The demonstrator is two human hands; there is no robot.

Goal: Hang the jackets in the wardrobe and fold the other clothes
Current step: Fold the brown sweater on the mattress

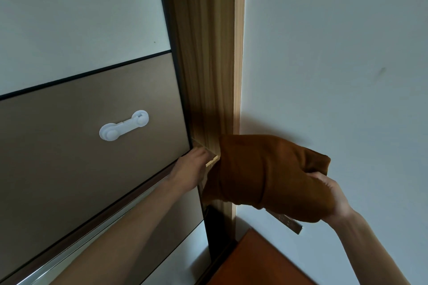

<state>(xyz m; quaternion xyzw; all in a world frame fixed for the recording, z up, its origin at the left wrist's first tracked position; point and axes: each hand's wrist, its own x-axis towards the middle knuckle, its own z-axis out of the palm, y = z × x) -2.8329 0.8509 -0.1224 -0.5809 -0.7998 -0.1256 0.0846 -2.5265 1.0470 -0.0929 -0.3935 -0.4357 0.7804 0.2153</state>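
Pale wall (335, 53) fills everything beyond the right hand, plain and grey-white, with a light wooden frame (208, 53) running up beside it. Over by the left hand we have the wardrobe door (81, 146), a sliding panel with a white upper section and a tan lower one, edged in a dark strip. On that tan section, up and away from the left hand, sits a white plastic child lock (124, 125).

Now the left hand (192, 164) is right at the door's edge, where the panel meets the wooden frame. Its fingertips are out of sight behind that edge, so whether it grips or only presses there I cannot tell.

Across the frame, the right hand (328, 194) is busy: it has a folded brown garment (266, 173) in a firm hold, thumb on top and fingers curled underneath the bundle. The garment is a thick rolled wad, held up in the air between the two hands, its far end just beside the left hand and in front of the wooden frame.

Below the right forearm, an orange-brown wooden surface (254, 261) comes into the corner, and a small metal plate (289, 222) peeks out from under the garment against the wall.
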